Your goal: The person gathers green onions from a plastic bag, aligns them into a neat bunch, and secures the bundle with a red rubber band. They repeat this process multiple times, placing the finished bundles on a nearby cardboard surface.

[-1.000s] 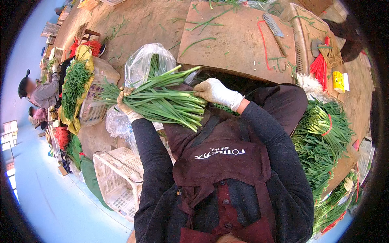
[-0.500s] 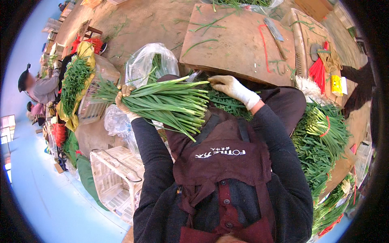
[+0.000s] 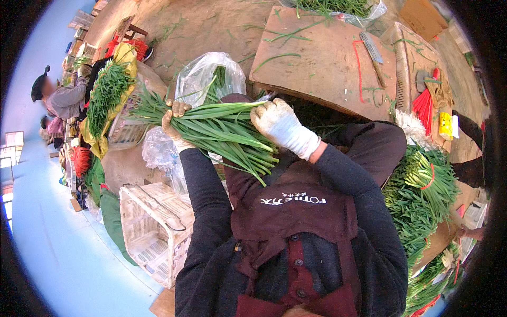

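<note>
A loose bunch of long green garlic chives (image 3: 227, 129) lies across my lap, leafy tips to the left and pale stem ends to the right. My left hand (image 3: 177, 120), in a soiled glove, is closed round the bunch near its leafy part. At the stem ends my right hand (image 3: 277, 124), in a white glove with stained fingers, is closed on the upper stalks; its fingertips are partly hidden. A clear plastic bag (image 3: 193, 79) with more greens stands just beyond the bunch.
A wooden board (image 3: 317, 68) ahead carries a knife (image 3: 372, 50) and stray leaves. Tied chive bundles (image 3: 422, 179) are heaped at my right, near red ties (image 3: 424, 108). A white plastic crate (image 3: 153, 227) stands at my left. Another person (image 3: 68, 98) works at the far left.
My right hand has moved left from beyond the stem ends onto the upper stalks and closed there. My left hand keeps its hold on the bunch. The whole view has shifted slightly.
</note>
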`<action>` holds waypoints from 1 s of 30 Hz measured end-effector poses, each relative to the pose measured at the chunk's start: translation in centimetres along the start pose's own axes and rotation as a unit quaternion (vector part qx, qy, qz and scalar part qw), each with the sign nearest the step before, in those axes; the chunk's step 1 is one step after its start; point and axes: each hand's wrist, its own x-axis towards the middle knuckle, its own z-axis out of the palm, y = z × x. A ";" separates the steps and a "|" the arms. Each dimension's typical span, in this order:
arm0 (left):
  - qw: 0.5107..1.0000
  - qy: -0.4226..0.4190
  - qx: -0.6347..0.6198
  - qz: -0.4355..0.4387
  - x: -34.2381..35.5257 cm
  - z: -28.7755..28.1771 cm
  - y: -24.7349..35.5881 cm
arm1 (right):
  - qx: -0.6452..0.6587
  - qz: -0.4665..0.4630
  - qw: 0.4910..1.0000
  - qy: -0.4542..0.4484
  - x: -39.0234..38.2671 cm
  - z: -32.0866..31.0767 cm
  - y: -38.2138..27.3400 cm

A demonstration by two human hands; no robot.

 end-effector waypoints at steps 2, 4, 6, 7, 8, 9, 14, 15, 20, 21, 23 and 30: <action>1.000 -0.021 -0.007 -0.007 0.0 0.2 0.0 | 0.045 0.000 0.998 0.032 -0.6 1.1 -0.3; 1.000 -0.013 -0.008 0.008 -0.1 0.3 0.0 | 0.082 0.000 0.997 0.016 -2.4 1.4 0.5; 1.000 -0.015 -0.016 0.018 -0.3 0.5 0.1 | 0.114 -0.018 0.993 -0.030 -6.1 0.1 2.3; 0.999 -0.021 -0.023 0.021 -0.5 0.6 0.2 | 0.078 0.030 0.991 -0.104 -7.9 -0.6 3.8; 0.999 -0.023 -0.038 0.029 -0.7 0.7 0.2 | 0.046 0.059 0.979 -0.190 -9.7 -1.4 5.4; 0.998 -0.034 -0.048 0.025 -0.8 0.9 0.1 | -0.043 0.127 0.950 -0.283 -10.9 -2.1 7.0; 0.997 -0.061 -0.035 0.012 -0.4 1.9 -0.7 | 0.239 0.199 0.948 -0.073 -9.0 -2.2 7.1; 0.997 -0.066 -0.024 0.007 -0.2 2.2 -0.8 | 0.276 0.151 0.947 -0.058 -7.3 -1.8 5.8; 0.997 -0.078 -0.012 0.014 0.0 3.1 -0.7 | 0.283 0.091 0.953 0.059 -1.1 -0.7 1.6; 0.996 -0.082 -0.002 0.021 -0.1 3.1 -0.6 | 0.289 0.065 0.954 0.049 -1.4 -0.8 1.5; 0.998 -0.053 0.008 0.042 -0.4 2.8 -0.5 | 0.300 0.034 0.953 0.038 -2.9 -1.0 2.1; 0.998 -0.017 -0.013 0.053 -0.4 0.4 -1.5 | 0.323 0.116 0.939 0.000 -8.1 1.3 3.1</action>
